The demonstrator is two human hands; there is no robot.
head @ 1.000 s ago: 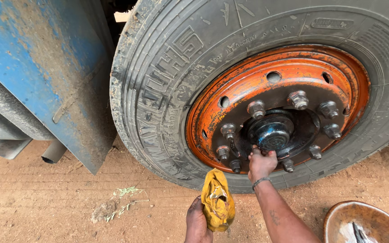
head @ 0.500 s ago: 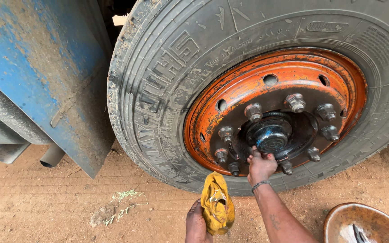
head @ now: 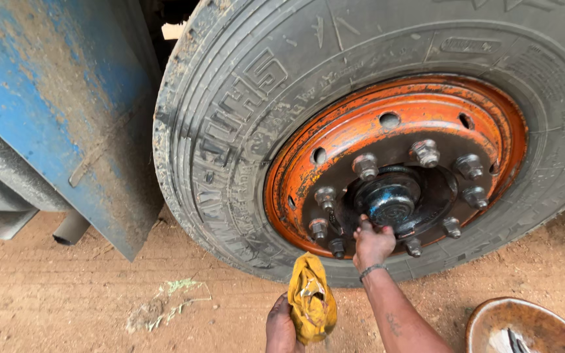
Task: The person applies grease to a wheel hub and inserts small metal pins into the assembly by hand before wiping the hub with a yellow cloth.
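Since a second ago the view has drifted slightly, so the big black rubber tyre (head: 243, 131) and its orange-painted steel wheel rim (head: 335, 140) sit a little further right and lower; the hands have barely moved. The right hand (head: 373, 243) still reaches up to the dark hub at about six o'clock on the wheel, fingers bent against the metal just below the black round centre cap (head: 390, 204), between the studs at the bottom of the ring of grey lug nuts (head: 424, 152). Whether it pinches a nut or only presses there cannot be told. The left hand (head: 281, 327) is closed around the lower end of a crumpled yellow cloth (head: 310, 299), held upright at the bottom edge of the view, just left of the right forearm and clear of the tyre.

The ground is bare reddish-brown dirt (head: 67, 294) with a little scattered straw. At nine o'clock hangs a scuffed blue metal body panel (head: 53, 98). At five o'clock a round, rusty-brown metal pan (head: 492, 320) rests on the dirt.
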